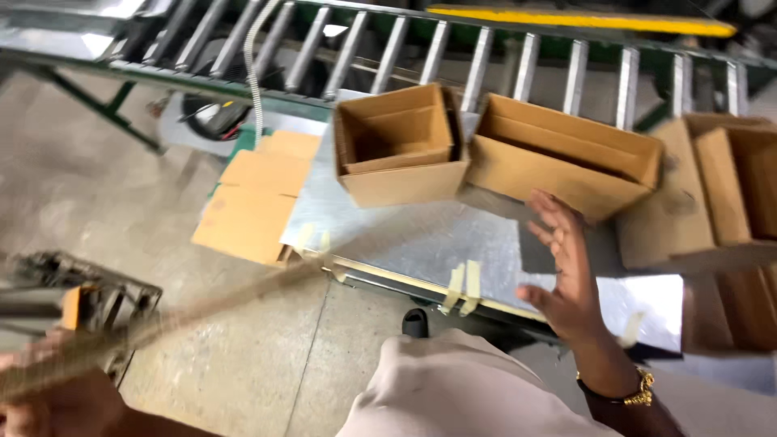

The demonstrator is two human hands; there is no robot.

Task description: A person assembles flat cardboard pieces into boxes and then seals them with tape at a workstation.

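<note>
Box-taping step, I judge: my right hand (pixel 566 271) hovers spread and free near 2 open cartons (pixel 401 146) on the metal table (pixel 437 243), left hand (pixel 57 405) blurred, grasp unclear; next, steady the nearer carton

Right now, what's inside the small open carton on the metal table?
The small carton shows only its folded-in flaps and bare cardboard walls; nothing else is visible inside. Its bottom is hidden by the near wall. The right hand hovers open beside it.
</note>
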